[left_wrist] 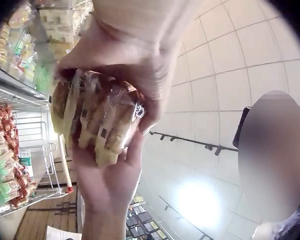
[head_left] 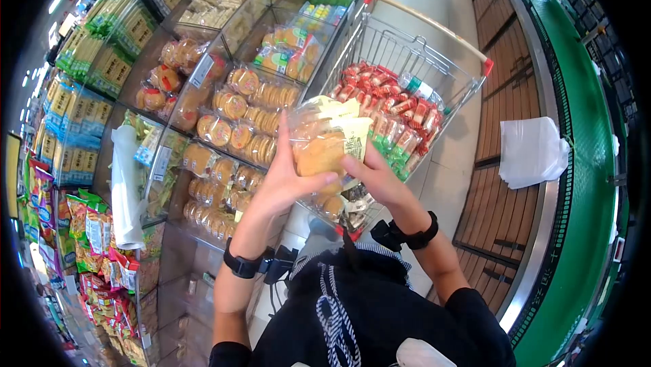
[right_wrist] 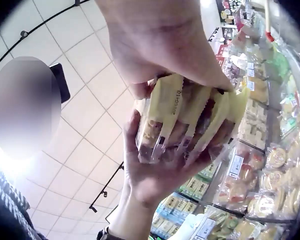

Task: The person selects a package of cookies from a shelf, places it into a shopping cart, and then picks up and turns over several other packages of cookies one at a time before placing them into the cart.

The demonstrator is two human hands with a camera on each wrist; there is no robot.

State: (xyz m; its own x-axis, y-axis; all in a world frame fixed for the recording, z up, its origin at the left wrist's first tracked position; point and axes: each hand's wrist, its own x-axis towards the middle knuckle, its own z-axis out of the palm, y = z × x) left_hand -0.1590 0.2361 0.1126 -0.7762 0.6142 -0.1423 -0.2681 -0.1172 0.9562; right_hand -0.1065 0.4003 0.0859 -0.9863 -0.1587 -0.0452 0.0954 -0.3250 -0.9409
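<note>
Between both hands is a stack of several wrapped pastries [head_left: 319, 153], round and golden brown, in clear packets with pale yellow ends. My left hand [head_left: 288, 176] grips the stack from the left, thumb across the near side. From the right, my right hand [head_left: 381, 180] holds the yellow ends, its thumb on the front packet. In the left wrist view the packets [left_wrist: 97, 115] stand side by side between the two palms. The right wrist view shows the yellow packet ends [right_wrist: 167, 97] with a printed code on one. The bundle is over the near left part of the shopping cart [head_left: 424, 48].
Red-wrapped and green-wrapped snacks [head_left: 420, 119] lie in the cart. Divided bins of packaged round biscuits [head_left: 230, 106] line the left, with a roll of plastic bags [head_left: 127, 187] hanging there. On the right, white bags [head_left: 532, 153] lie beside a green-topped counter [head_left: 590, 197].
</note>
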